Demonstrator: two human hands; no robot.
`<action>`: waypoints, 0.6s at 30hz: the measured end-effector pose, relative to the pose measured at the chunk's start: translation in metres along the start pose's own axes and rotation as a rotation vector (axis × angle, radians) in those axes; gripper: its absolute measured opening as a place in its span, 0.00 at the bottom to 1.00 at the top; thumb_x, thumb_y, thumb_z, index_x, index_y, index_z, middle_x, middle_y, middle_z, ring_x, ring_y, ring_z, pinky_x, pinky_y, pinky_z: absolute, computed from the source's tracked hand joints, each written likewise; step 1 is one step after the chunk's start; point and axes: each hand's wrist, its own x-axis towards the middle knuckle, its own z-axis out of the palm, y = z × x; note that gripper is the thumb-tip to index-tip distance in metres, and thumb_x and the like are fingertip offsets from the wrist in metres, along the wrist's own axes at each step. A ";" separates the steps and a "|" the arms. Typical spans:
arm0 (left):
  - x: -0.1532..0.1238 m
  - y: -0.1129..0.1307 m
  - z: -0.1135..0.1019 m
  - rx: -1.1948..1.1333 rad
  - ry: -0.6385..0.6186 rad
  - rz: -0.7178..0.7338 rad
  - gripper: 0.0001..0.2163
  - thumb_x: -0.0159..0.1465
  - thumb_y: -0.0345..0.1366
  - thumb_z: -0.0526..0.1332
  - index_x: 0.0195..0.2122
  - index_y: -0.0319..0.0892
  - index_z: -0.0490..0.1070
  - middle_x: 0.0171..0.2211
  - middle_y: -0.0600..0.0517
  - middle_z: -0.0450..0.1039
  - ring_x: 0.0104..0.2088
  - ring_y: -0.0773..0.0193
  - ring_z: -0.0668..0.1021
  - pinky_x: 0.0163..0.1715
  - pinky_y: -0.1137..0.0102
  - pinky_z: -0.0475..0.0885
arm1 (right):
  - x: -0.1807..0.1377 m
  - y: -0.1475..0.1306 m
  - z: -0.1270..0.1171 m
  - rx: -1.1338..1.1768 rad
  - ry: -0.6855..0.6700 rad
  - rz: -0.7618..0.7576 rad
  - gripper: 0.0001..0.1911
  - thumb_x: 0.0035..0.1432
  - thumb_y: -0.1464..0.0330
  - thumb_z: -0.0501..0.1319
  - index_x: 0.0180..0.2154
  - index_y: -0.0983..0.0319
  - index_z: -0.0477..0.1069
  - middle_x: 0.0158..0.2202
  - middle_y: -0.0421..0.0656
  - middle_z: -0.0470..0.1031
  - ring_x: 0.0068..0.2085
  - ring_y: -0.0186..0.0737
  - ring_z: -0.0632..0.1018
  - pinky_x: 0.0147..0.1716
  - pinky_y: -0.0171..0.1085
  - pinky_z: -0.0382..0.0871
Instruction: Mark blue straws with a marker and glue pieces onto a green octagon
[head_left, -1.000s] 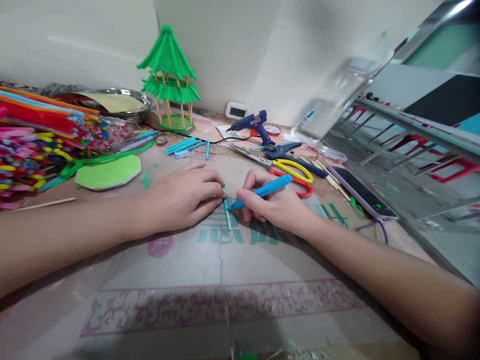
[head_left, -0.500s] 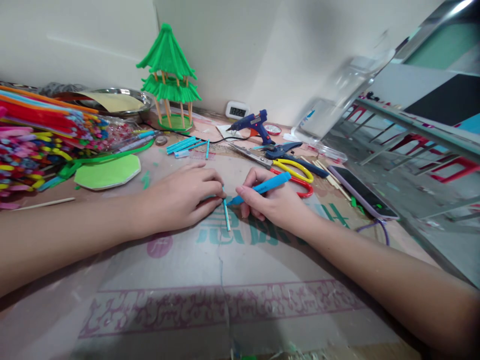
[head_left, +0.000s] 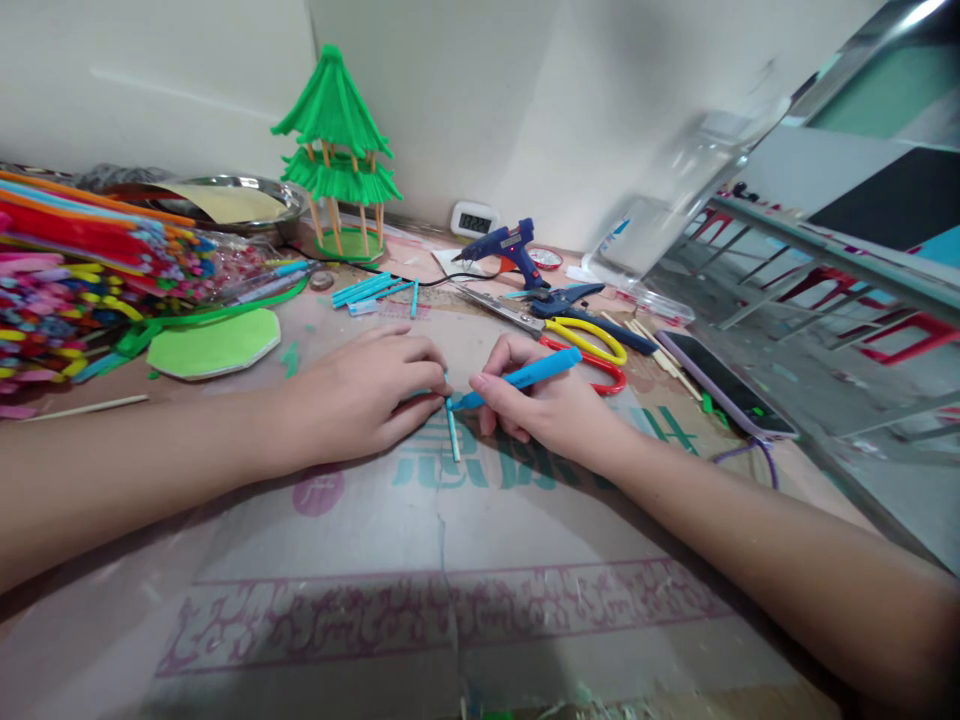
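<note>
My left hand (head_left: 360, 395) lies on the cardboard sheet (head_left: 450, 560) with its fingertips pressed on the upper end of a thin blue stick (head_left: 452, 434). My right hand (head_left: 544, 405) is closed around a blue marker (head_left: 525, 377), whose tip touches the stick close to my left fingertips. The stick lies roughly toward me on the cardboard, and its top end is hidden under my fingers.
Behind my hands lie yellow-handled scissors (head_left: 581, 338), red-handled scissors (head_left: 592, 365), a blue glue gun (head_left: 506, 250), several loose blue sticks (head_left: 367, 290) and a phone (head_left: 724, 385). A green pagoda model (head_left: 337, 150), a green disc (head_left: 214, 345) and piled coloured pipe cleaners (head_left: 67, 275) sit at left.
The marker tip has slid a little up the stick, away from me, and the marker has dropped to a flatter angle. My left hand has stayed put.
</note>
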 end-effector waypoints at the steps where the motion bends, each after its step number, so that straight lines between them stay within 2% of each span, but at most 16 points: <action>1: 0.000 0.000 0.000 -0.007 -0.001 -0.006 0.13 0.75 0.37 0.53 0.40 0.42 0.77 0.44 0.45 0.78 0.44 0.54 0.79 0.55 0.56 0.71 | 0.000 0.000 -0.001 -0.003 -0.017 -0.003 0.17 0.62 0.60 0.70 0.32 0.58 0.64 0.20 0.36 0.78 0.15 0.28 0.65 0.15 0.29 0.56; 5: 0.000 0.000 0.000 -0.018 0.000 -0.016 0.13 0.75 0.38 0.54 0.41 0.42 0.77 0.45 0.45 0.78 0.45 0.54 0.79 0.56 0.55 0.71 | -0.001 0.001 -0.003 -0.012 -0.082 -0.012 0.17 0.63 0.62 0.70 0.30 0.59 0.64 0.19 0.37 0.78 0.16 0.27 0.66 0.16 0.28 0.58; 13: 0.000 -0.001 0.001 -0.002 -0.010 0.003 0.13 0.76 0.37 0.53 0.41 0.41 0.77 0.44 0.45 0.78 0.44 0.54 0.78 0.51 0.57 0.72 | 0.001 -0.001 0.001 0.023 0.005 0.020 0.19 0.61 0.58 0.71 0.32 0.57 0.63 0.19 0.35 0.77 0.14 0.28 0.65 0.12 0.28 0.54; 18: 0.000 -0.001 0.001 0.006 -0.002 0.009 0.13 0.76 0.37 0.53 0.41 0.41 0.76 0.44 0.45 0.78 0.44 0.54 0.78 0.53 0.56 0.72 | -0.001 0.000 0.000 0.008 -0.024 0.014 0.18 0.62 0.59 0.70 0.31 0.58 0.63 0.19 0.36 0.77 0.15 0.27 0.65 0.13 0.28 0.55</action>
